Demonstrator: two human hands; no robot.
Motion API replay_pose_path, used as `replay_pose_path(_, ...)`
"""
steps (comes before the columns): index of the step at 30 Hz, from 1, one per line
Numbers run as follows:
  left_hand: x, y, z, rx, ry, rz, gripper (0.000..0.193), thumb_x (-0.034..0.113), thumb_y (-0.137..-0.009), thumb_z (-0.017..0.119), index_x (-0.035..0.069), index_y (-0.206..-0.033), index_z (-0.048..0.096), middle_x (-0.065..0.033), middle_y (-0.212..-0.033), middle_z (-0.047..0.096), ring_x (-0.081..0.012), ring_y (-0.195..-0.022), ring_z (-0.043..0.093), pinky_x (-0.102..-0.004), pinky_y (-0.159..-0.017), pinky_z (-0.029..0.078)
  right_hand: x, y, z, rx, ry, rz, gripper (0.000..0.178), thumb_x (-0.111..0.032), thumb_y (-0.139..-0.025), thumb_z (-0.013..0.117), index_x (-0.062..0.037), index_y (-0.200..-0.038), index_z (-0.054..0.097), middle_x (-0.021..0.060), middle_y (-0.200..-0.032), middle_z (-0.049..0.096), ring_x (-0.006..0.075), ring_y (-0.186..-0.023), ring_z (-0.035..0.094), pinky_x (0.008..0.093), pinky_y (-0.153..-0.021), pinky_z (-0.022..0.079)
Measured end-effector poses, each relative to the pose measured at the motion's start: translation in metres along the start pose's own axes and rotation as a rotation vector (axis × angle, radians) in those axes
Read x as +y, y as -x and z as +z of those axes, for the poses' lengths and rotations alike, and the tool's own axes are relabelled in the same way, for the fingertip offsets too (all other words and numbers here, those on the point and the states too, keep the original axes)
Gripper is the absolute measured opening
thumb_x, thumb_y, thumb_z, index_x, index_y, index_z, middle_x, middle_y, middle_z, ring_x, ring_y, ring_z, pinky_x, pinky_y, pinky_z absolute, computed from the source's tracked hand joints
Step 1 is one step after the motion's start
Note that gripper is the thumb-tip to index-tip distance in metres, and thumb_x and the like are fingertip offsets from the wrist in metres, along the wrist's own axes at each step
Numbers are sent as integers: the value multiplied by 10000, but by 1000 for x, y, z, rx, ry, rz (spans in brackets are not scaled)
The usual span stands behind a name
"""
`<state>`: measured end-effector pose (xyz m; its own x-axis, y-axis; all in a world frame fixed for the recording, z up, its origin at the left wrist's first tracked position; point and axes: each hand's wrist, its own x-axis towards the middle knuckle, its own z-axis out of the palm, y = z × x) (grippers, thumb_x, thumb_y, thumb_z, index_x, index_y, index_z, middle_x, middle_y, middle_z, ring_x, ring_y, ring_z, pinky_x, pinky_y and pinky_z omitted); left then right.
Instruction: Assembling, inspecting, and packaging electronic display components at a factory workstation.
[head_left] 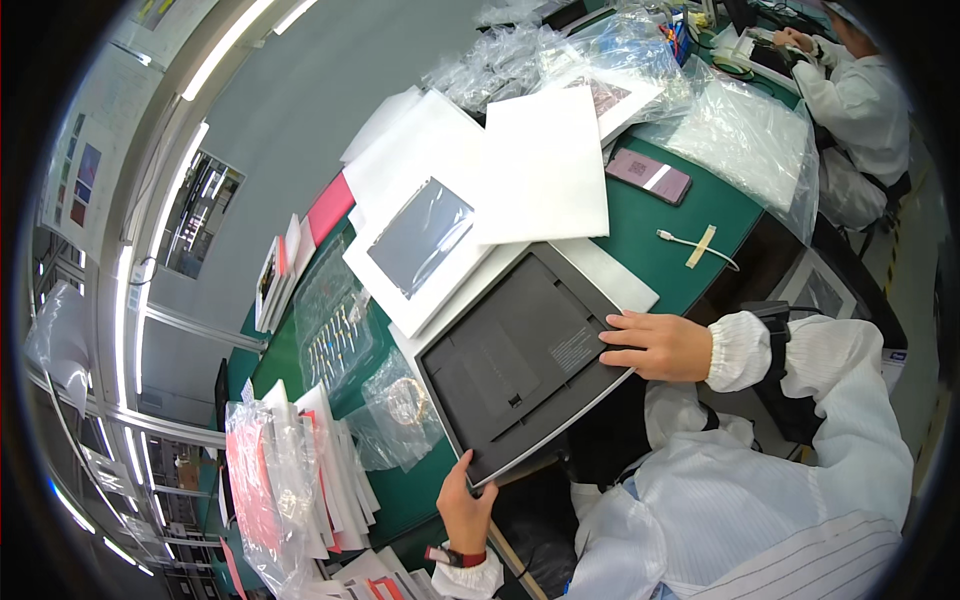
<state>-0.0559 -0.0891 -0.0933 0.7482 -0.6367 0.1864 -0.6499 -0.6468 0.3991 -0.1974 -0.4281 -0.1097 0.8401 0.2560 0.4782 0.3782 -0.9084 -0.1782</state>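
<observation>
A flat black panel [500, 370], like the back of a display frame, lies tilted before me, its silver edge showing and small print on its right part. My left hand [467, 515] grips its near left corner between thumb and forefinger. Across its right edge rest the fingers of my right hand [655, 345], the thumb hidden. Under and behind the panel are white foam sheets [548, 165]. One white piece [365, 262] surrounds a grey rectangle covered in clear film.
A phone [648, 177] and a taped white cable [700, 246] lie on the green table [640, 235]. Small parts fill a clear tray [335, 335]; bagged foam stacks [270, 490] stand at left. Clear plastic bags [745, 130] cover the far side. A co-worker [860, 110] sits far right.
</observation>
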Motion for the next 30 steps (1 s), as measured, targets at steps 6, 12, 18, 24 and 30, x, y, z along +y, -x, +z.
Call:
replay_pose_path(6, -11, -49, -65, 138, 373, -85, 458, 38, -686, 717, -24, -1113, 565, -150, -995, 618, -214, -882, 608, -281, -804, 454, 36, -65, -59, 210, -414, 142, 400, -22, -625, 727, -51, -1006, 612, 102, -1030, 622, 250, -976, 607, 306, -856, 490)
replay_pose_path(12, -84, -138, -17, 198, 483, -21, 305, 17, -844, 576, -44, -1139, 533, -104, -1045, 589, -150, -915, 557, -257, -810, 443, 72, -121, -33, 477, -622, 483, 360, 26, -721, 665, -9, -1070, 584, 86, -1057, 613, 181, -891, 605, 282, -805, 470)
replay_pose_path(18, -69, -149, -9, 521, 742, 12, 156, 28, -870, 544, -65, -994, 568, -59, -918, 605, -107, -806, 554, -234, -741, 443, 99, -129, -16, 441, -532, 430, 245, -9, -811, 594, 40, -1050, 567, 115, -940, 632, 183, -849, 621, 266, -777, 486)
replay_pose_path(24, -13, -123, -58, 97, 748, -481, 248, 186, -903, 520, -31, -998, 592, 10, -750, 582, -60, -637, 532, -182, -570, 429, 87, -113, -37, 185, -982, 824, 263, -182, -854, 592, 39, -996, 601, 87, -769, 632, 109, -635, 573, 247, -588, 465)
replay_pose_path(30, -38, -88, -18, -211, 746, -756, 274, 194, -882, 549, -51, -993, 602, -45, -808, 628, -114, -673, 609, -244, -597, 516, 94, -74, 11, -170, -1083, 964, 241, -188, -846, 581, 39, -917, 613, 100, -720, 625, 156, -624, 586, 288, -591, 460)
